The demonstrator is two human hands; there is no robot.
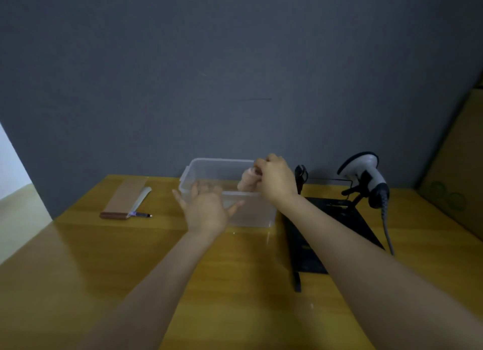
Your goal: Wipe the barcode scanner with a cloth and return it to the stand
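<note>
Right hand [274,182] grips a bunched pale cloth [247,183] over the clear bin [209,163]; left hand [206,210] hovers spread, holding nothing. Fetching the cloth seems the step. Barcode scanner [366,170] sits on its stand [350,192], untouched on the counter [130,258]; lifting it likely comes next.

The right hand [274,181] pinches a pinkish cloth [248,183] over the clear plastic bin [206,166]; the left hand's [206,208] spread fingers reach its near wall.

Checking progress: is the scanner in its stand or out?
In: the scanner rests on the stand, handle pointing down.
</note>
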